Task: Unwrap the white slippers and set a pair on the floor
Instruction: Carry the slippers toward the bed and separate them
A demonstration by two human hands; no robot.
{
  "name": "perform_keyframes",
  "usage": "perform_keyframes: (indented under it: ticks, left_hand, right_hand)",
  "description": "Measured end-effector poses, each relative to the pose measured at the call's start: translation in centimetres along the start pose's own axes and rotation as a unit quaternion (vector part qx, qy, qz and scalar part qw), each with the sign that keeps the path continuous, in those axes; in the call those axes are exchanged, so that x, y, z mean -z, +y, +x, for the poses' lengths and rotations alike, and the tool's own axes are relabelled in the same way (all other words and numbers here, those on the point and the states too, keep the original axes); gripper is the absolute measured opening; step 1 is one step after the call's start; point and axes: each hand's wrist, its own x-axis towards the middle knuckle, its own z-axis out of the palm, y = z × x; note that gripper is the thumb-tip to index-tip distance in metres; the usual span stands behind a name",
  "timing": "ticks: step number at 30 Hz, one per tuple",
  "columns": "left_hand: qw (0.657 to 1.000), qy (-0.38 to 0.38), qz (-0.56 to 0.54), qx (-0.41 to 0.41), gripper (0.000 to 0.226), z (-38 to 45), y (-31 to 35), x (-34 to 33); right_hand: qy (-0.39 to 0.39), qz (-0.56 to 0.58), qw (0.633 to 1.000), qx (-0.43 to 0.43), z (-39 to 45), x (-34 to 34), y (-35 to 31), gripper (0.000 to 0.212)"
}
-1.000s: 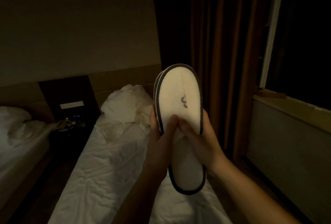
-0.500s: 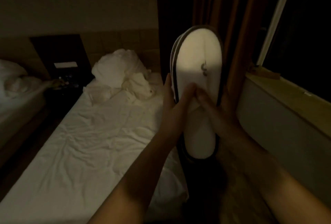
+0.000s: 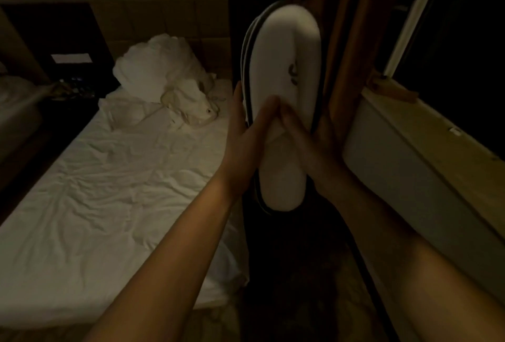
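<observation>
My left hand (image 3: 243, 147) and right hand (image 3: 314, 147) both clamp stacked white slippers (image 3: 287, 68) upright, right of the bed (image 3: 109, 177).

The slippers (image 3: 287, 73) were of soft, matt white cloth with a fleecy nap, edged in dark binding. The bed (image 3: 103, 191) carried a matt white cotton-like sheet, heavily creased. The curtain (image 3: 352, 40) was a brown woven cloth in folds; the window ledge (image 3: 437, 133) looked like smooth, dull wood.
</observation>
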Motion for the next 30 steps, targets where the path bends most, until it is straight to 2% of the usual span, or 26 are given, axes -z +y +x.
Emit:
perform_keyframes:
  ticks: [3,6,7,9,11,13,16,19,21,30]
  left_hand:
    - [1.000,0.009,-0.002,0.004,0.077,1.5,-1.5,-1.2]
    - [0.999,0.033,0.014,0.034,0.103,1.5,-2.7,-2.8]
    - [0.998,0.042,0.017,0.037,0.100,1.1,-3.2,-3.3]
    - [0.998,0.047,0.037,0.036,0.075,-0.2,-4.2,-4.3]
    - [0.997,0.039,0.049,0.038,0.057,-1.9,-5.1,-5.2]
    - [0.995,0.055,0.067,0.051,0.060,-3.9,-6.0,-6.3]
    - [0.991,0.080,0.079,0.072,0.063,-7.1,-7.7,-8.4]
    - [0.987,0.101,0.059,0.108,0.066,-10.0,-9.6,-10.9]
    - [0.985,0.108,0.053,0.121,0.068,-11.5,-10.4,-12.4]
    - [0.979,0.086,0.044,0.182,0.090,-15.1,-11.2,-14.8]
  right_hand:
    - [-0.002,0.010,1.000,-0.004,1.7,1.4,1.1,0.079]
    - [0.006,-0.001,1.000,-0.023,2.5,2.5,3.7,0.086]
    - [0.022,-0.016,0.999,-0.025,2.4,2.9,4.4,0.092]
    - [0.040,-0.053,0.997,-0.031,2.2,4.1,6.2,0.106]
    - [0.004,-0.055,0.997,-0.058,1.1,5.4,7.7,0.113]
    - [-0.003,-0.051,0.997,-0.065,-0.4,6.8,9.1,0.114]
    - [-0.058,-0.026,0.994,-0.086,-3.0,9.6,10.3,0.101]
    - [-0.115,0.019,0.976,-0.186,-5.0,13.1,10.6,0.070]
    - [-0.124,0.041,0.969,-0.210,-6.0,14.9,10.6,0.056]
    - [-0.109,0.041,0.971,-0.210,-9.3,18.6,10.4,0.072]
